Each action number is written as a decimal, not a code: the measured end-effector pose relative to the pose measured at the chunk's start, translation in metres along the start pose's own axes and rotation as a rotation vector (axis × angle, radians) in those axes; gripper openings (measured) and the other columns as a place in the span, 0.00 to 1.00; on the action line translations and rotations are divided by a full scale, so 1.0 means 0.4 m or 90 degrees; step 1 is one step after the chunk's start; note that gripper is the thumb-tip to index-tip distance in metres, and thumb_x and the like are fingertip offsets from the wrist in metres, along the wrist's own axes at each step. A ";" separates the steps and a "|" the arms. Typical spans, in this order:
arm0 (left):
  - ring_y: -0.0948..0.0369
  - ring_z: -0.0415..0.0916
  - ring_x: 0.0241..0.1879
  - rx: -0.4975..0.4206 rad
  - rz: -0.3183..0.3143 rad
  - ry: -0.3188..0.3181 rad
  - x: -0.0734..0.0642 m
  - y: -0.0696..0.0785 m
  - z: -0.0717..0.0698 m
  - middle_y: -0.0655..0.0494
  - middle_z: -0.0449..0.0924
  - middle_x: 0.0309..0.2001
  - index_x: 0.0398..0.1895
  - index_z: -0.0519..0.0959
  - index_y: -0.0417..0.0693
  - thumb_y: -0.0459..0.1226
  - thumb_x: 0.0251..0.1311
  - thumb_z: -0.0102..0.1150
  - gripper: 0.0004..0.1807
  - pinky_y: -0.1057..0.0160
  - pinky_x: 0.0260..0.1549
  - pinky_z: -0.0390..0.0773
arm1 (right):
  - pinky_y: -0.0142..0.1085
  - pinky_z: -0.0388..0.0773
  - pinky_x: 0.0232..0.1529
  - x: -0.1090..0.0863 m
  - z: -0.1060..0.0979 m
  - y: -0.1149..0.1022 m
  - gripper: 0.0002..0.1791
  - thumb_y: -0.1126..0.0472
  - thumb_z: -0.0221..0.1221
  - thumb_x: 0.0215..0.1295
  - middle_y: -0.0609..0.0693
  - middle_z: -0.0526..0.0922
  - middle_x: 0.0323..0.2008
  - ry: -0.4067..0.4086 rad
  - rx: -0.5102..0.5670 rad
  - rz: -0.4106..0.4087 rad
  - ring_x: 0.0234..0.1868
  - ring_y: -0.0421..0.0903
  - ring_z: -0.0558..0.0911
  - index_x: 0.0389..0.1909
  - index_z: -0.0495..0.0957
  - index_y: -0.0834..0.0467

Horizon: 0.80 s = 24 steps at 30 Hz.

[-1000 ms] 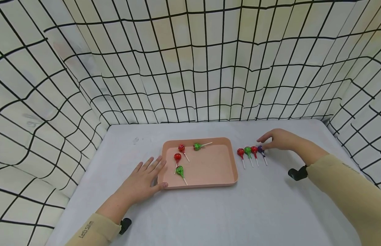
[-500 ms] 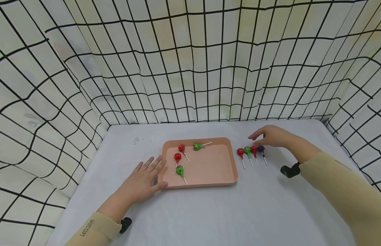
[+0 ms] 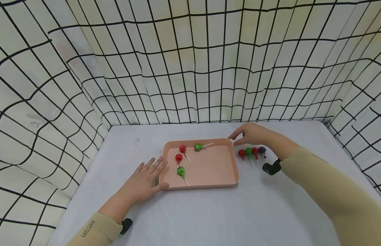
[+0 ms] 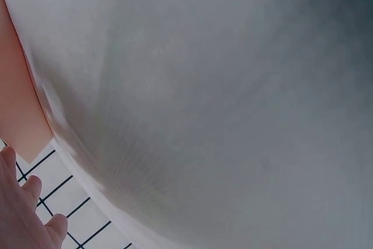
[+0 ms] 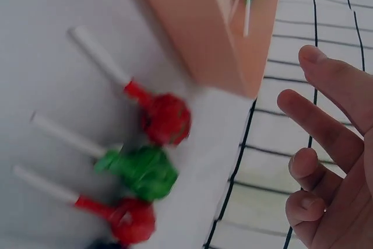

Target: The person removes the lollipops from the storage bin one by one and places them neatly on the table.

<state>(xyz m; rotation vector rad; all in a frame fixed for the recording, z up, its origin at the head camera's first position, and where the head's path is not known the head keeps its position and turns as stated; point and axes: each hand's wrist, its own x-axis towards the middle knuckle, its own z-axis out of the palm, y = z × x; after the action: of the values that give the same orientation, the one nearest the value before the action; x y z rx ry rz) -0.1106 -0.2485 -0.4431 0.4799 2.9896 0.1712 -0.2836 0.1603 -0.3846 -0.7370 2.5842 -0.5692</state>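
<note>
A pink tray [image 3: 213, 167] lies on the white table with two red lollipops and two green ones in it, among them a green lollipop [image 3: 181, 171] near its front left. My left hand [image 3: 144, 182] rests at the tray's left edge, fingers spread, thumb by the front left corner. Beside the tray's far right corner is my right hand [image 3: 252, 134], its fingers loosely bent and holding nothing. Just below it a row of lollipops lies right of the tray: a red lollipop [image 3: 241, 153], a green lollipop [image 3: 248, 152], another red lollipop [image 3: 255, 150] and a dark purple lollipop [image 3: 262, 150].
White walls with a black grid [image 3: 209, 80] enclose the table on the back and both sides. The white tablecloth [image 3: 202, 218] stretches in front of the tray. A black wrist device [image 3: 271, 167] hangs below the right cuff, close to the purple lollipop.
My right hand has moved left, from above the purple lollipop to the tray's far right corner. The left hand, the tray and the lollipops have stayed in place.
</note>
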 end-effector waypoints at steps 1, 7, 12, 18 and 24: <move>0.48 0.43 0.77 0.000 0.001 0.001 -0.001 -0.001 0.000 0.57 0.45 0.80 0.80 0.52 0.58 0.67 0.62 0.50 0.47 0.39 0.72 0.45 | 0.39 0.81 0.42 0.009 0.004 -0.011 0.18 0.52 0.68 0.62 0.43 0.84 0.49 -0.002 0.000 -0.004 0.47 0.49 0.78 0.53 0.85 0.45; 0.49 0.43 0.77 -0.011 0.010 0.007 -0.002 -0.008 0.004 0.59 0.45 0.80 0.80 0.51 0.58 0.67 0.63 0.50 0.47 0.40 0.73 0.45 | 0.37 0.78 0.39 0.057 0.028 -0.085 0.17 0.50 0.68 0.62 0.42 0.84 0.48 -0.024 -0.008 -0.046 0.43 0.47 0.76 0.52 0.86 0.46; 0.49 0.42 0.78 -0.015 0.011 0.006 -0.002 -0.009 0.004 0.58 0.44 0.80 0.80 0.51 0.58 0.67 0.63 0.50 0.47 0.40 0.73 0.44 | 0.40 0.77 0.48 0.088 0.047 -0.145 0.17 0.50 0.68 0.62 0.40 0.84 0.48 -0.050 -0.026 -0.075 0.46 0.45 0.77 0.52 0.86 0.46; 0.48 0.43 0.77 -0.020 0.013 0.005 -0.004 -0.005 0.000 0.58 0.45 0.80 0.80 0.52 0.57 0.67 0.63 0.50 0.47 0.39 0.73 0.44 | 0.43 0.75 0.59 0.123 0.079 -0.199 0.16 0.52 0.67 0.64 0.41 0.85 0.49 -0.094 -0.061 -0.138 0.54 0.45 0.79 0.52 0.86 0.47; 0.49 0.42 0.78 -0.016 0.008 0.000 -0.001 -0.008 0.004 0.60 0.44 0.80 0.80 0.51 0.58 0.67 0.63 0.50 0.47 0.40 0.73 0.44 | 0.38 0.74 0.57 0.150 0.112 -0.242 0.15 0.52 0.67 0.63 0.37 0.84 0.49 -0.112 -0.119 -0.193 0.53 0.42 0.80 0.52 0.86 0.44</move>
<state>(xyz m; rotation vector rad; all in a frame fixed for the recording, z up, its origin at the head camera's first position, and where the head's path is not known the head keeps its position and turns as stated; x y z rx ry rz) -0.1110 -0.2514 -0.4449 0.4956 2.9817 0.2109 -0.2704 0.0388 -0.3914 -1.1990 2.3983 -0.3328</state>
